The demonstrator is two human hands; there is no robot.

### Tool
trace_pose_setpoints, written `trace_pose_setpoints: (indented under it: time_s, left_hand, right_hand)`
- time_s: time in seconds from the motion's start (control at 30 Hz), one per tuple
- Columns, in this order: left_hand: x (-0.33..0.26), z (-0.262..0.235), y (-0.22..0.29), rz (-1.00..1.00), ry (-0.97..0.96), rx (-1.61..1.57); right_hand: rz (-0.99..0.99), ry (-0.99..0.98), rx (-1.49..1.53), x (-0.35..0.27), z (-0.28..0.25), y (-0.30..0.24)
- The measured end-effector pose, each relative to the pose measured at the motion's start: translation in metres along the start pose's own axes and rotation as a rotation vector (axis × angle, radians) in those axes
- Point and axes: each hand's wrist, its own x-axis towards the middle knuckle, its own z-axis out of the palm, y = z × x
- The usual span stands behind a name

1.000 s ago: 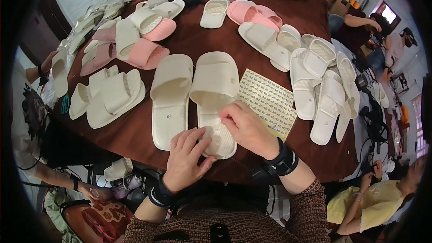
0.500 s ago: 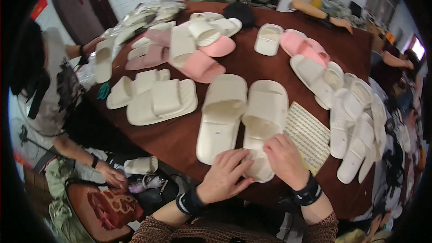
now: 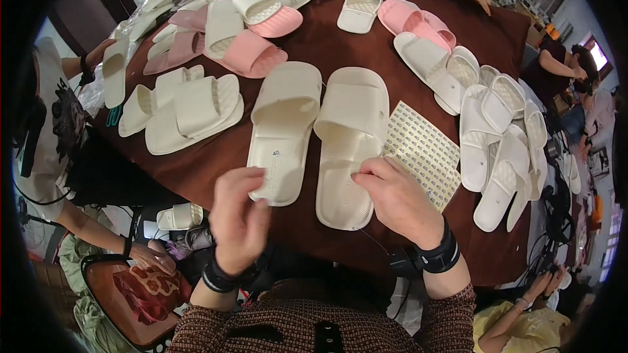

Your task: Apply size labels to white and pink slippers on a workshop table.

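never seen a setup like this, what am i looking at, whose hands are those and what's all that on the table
There's no machine here, just a person's bare hands, with black wrist straps. A wide fisheye camera on the person's head looks down, so straight edges bend. On the brown cloth, a left cream slipper and a right cream slipper lie side by side, with a yellowish sheet of small labels to their right; other cream slippers and pink slippers lie around. The left hand, blurred, is by the left slipper's heel; the right hand is over the right slipper, finger and thumb close together. I can't make out anything held.
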Motion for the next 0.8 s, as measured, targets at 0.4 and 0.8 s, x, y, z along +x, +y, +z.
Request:
trace_pose_setpoints:
  time_s: [0.4, 0.8]
  left_hand:
    - [-0.004, 0.063, -0.004, 0.261, -0.263, 0.163]
    - [-0.001, 0.064, -0.002, 0.264, -0.300, 0.216]
  right_hand:
    - [-0.019, -0.148, 0.082, -0.010, -0.013, 0.005]
    - [-0.107, -0.095, 0.048, -0.007, -0.005, 0.001]
